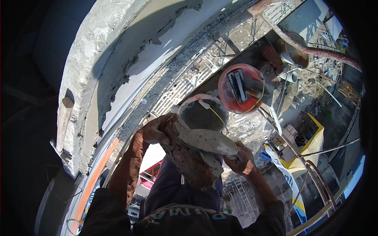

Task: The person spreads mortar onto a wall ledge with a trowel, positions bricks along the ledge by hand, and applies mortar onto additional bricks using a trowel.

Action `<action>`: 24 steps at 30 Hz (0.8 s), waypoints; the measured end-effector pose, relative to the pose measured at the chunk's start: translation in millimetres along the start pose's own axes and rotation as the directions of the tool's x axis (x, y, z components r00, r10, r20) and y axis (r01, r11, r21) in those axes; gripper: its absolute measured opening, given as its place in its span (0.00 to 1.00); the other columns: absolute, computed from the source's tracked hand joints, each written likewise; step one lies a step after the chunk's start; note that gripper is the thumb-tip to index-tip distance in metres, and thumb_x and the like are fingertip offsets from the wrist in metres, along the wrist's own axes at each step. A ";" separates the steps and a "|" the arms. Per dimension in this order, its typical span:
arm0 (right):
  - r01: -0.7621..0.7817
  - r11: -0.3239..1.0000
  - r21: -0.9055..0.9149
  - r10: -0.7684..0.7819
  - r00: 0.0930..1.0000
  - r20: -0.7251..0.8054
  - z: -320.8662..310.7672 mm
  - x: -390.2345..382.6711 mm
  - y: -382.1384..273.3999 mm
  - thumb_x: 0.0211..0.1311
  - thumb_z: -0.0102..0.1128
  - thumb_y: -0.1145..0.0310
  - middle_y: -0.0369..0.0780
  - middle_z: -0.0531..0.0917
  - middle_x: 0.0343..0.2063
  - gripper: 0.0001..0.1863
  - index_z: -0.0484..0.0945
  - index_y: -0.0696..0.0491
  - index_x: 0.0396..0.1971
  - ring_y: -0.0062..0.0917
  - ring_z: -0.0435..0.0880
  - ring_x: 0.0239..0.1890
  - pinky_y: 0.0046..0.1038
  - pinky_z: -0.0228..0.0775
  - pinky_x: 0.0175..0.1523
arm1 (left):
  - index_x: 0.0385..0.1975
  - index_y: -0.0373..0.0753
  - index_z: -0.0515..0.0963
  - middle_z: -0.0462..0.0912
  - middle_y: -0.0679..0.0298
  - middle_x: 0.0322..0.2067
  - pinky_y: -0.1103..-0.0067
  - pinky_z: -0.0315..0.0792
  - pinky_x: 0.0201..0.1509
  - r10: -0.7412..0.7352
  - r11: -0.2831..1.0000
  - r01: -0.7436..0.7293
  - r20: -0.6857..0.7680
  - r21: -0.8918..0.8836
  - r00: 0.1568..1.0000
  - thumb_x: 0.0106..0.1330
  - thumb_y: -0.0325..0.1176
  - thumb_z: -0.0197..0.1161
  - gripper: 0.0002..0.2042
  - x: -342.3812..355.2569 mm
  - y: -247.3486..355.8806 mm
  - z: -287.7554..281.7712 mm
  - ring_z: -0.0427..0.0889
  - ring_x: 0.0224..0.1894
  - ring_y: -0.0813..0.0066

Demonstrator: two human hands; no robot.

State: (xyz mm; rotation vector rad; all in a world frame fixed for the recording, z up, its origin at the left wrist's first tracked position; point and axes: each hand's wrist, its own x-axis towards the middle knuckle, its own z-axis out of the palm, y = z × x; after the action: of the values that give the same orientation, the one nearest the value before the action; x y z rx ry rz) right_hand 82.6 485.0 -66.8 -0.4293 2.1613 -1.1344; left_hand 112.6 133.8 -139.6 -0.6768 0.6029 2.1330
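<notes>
My left hand (pixel 155 131) grips the upper end of a rough, reddish-brown slab (pixel 187 163) smeared with grey mortar; whether it is brick or wood I cannot tell. My right hand (pixel 241 159) is closed round the handle of a trowel (pixel 208 141). The trowel's mortar-coated blade lies across the slab's right side, pointing toward my left hand. Just beyond is a bucket (pixel 201 116) of grey mortar, with a yellowish handle. To its right, a red bucket (pixel 224 88) holds a dark, grey-striped block (pixel 237 85) and a wooden-handled tool.
Along the left curves a concrete ledge (pixel 84 59) with patchy wet plaster (pixel 118 67). A hammer (pixel 64 124) rests on it. Rusty scaffold pipes (pixel 303 47) run at the right. Far below lie a ladder (pixel 245 200), a yellow canopy (pixel 315 145) and rubble.
</notes>
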 end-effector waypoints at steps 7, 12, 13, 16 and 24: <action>0.145 0.989 0.002 -0.144 0.988 -0.054 -6.6 -15.9 14.1 0.44 0.74 0.74 0.45 0.81 0.33 0.22 0.78 0.55 0.42 0.40 0.85 0.31 0.34 0.77 0.34 | 0.64 0.31 0.64 0.75 0.56 0.58 0.68 0.65 0.66 0.056 0.998 -0.056 0.021 -0.008 0.998 0.35 0.24 0.72 0.46 6.2 9.8 -15.1 0.74 0.60 0.63; 0.170 0.983 -0.066 -0.171 0.985 -0.008 -13.3 -29.3 29.2 0.42 0.72 0.76 0.44 0.81 0.32 0.24 0.77 0.50 0.44 0.40 0.84 0.32 0.35 0.76 0.34 | 0.63 0.32 0.65 0.76 0.55 0.58 0.68 0.66 0.66 0.076 0.997 -0.077 -0.011 -0.020 0.997 0.35 0.24 0.72 0.45 7.9 6.4 -21.2 0.74 0.59 0.62; 0.170 0.983 -0.064 -0.171 0.985 -0.007 -18.1 -32.9 29.5 0.42 0.72 0.76 0.44 0.81 0.32 0.24 0.77 0.50 0.44 0.40 0.84 0.32 0.35 0.76 0.34 | 0.63 0.32 0.65 0.76 0.55 0.58 0.68 0.66 0.66 0.080 0.997 -0.080 -0.021 -0.022 0.997 0.35 0.25 0.72 0.45 2.8 5.4 -24.7 0.74 0.59 0.62; 0.077 0.994 -0.078 -0.080 0.996 -0.045 -37.5 -43.5 29.9 0.42 0.71 0.77 0.43 0.81 0.32 0.24 0.77 0.48 0.44 0.40 0.84 0.31 0.36 0.75 0.33 | 0.63 0.32 0.65 0.76 0.55 0.57 0.68 0.66 0.66 0.094 0.995 -0.096 -0.051 -0.025 0.994 0.36 0.25 0.72 0.45 -7.6 7.4 -31.6 0.74 0.59 0.62; -0.400 0.829 0.391 0.487 0.860 -0.151 -54.1 -51.2 20.5 0.53 0.68 0.74 0.46 0.80 0.32 0.15 0.76 0.59 0.40 0.32 0.84 0.33 0.31 0.75 0.36 | 0.62 0.32 0.66 0.77 0.55 0.57 0.68 0.67 0.65 0.121 0.991 -0.126 -0.102 -0.047 0.987 0.37 0.26 0.73 0.43 5.1 16.5 -45.9 0.75 0.58 0.62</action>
State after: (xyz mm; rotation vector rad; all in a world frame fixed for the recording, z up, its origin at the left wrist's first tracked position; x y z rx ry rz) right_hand 83.7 557.8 -41.0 0.3854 2.0440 -1.3015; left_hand 108.6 99.0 -173.8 -0.7965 0.6581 2.2474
